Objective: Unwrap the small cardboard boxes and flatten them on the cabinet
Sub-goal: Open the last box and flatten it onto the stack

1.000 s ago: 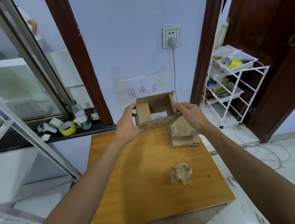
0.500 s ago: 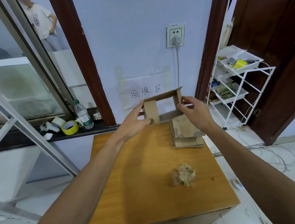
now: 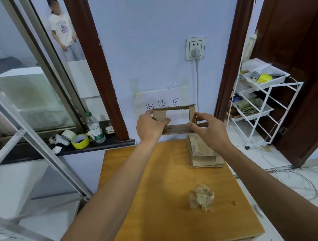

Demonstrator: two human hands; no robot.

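I hold a small brown cardboard box (image 3: 176, 132) in the air above the far edge of the wooden cabinet (image 3: 159, 187). Both its ends are open, so I see the wall through it like a frame. My left hand (image 3: 149, 127) grips its left side, thumb on the near face. My right hand (image 3: 209, 129) pinches its right side. A stack of flattened cardboard boxes (image 3: 204, 154) lies at the cabinet's far right, partly hidden by my right hand. A crumpled wad of clear tape (image 3: 201, 197) lies near the cabinet's right front.
A window ledge to the left holds a water bottle (image 3: 95, 128), a yellow tape roll (image 3: 80, 140) and small items. A white wire rack (image 3: 257, 101) stands to the right by a dark door. A person stands behind the glass at the upper left. Cables lie on the floor at right.
The box has been raised and turned so that its open ends face me and the wall shows through. The view has tilted upward.
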